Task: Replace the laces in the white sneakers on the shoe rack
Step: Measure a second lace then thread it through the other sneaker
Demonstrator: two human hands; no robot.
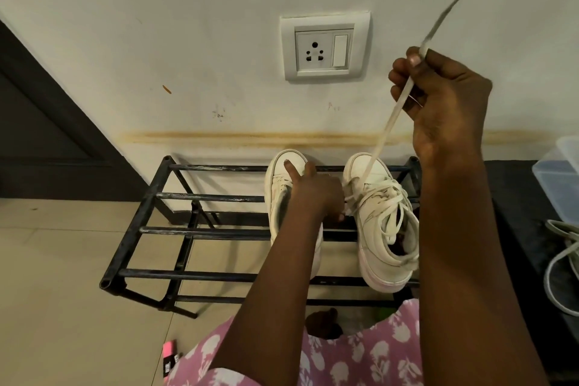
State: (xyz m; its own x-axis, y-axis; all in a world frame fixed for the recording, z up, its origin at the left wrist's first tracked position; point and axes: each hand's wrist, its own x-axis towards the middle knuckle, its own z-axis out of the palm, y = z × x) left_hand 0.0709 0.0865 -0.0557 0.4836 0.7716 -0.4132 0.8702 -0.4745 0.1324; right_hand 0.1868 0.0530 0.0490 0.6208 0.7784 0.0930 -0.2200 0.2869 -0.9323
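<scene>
- While right hand's (438,97) curled fingers hold 1 flat white lace (386,131) at 1 o'clock, left hand (313,191) rests on left sneaker (282,166), grip unclear.
- 2 white high-top sneakers (379,247): black metal rack's (203,197) 3 o'clock end, right heel overhanging.

shoe rack (200,197): black metal, round bars across the top tier, a lower tier beneath; standing on the floor against the wall.
left sneaker (277,166): white, on the top bars, toe toward the wall, partly hidden by an arm.
right sneaker (382,229): white, on the top bars just beside the other, toe toward the wall; lace (388,131) rising from it.
floor (62,260): beige tiles; small pink and black item (170,354) near the rack's front.
dark surface (513,213): right of the rack; clear plastic box (557,175) and pale cord (564,230) on it.
</scene>
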